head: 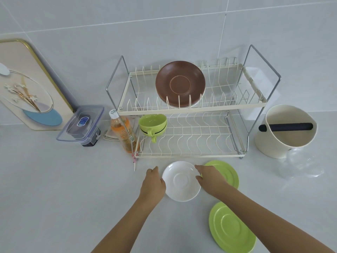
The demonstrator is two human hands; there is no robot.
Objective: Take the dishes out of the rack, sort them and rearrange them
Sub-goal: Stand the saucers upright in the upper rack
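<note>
A white saucer point(181, 181) lies on the counter in front of the two-tier wire dish rack point(191, 108). My left hand point(153, 183) grips its left rim and my right hand point(209, 177) grips its right rim. A green saucer point(228, 172) lies just behind my right hand, partly hidden by it. Another green saucer point(230, 228) lies nearer to me on the right. Brown plates point(180, 84) stand upright in the rack's upper tier. Two stacked green cups point(152, 124) sit at the left of the lower tier.
A cream bucket point(286, 141) with a dark bar stands right of the rack, crumpled clear plastic point(300, 165) in front of it. Left of the rack stand an orange drink bottle point(123, 132), a lidded plastic box point(82, 125) and a framed picture point(27, 84) leaning on the tiled wall.
</note>
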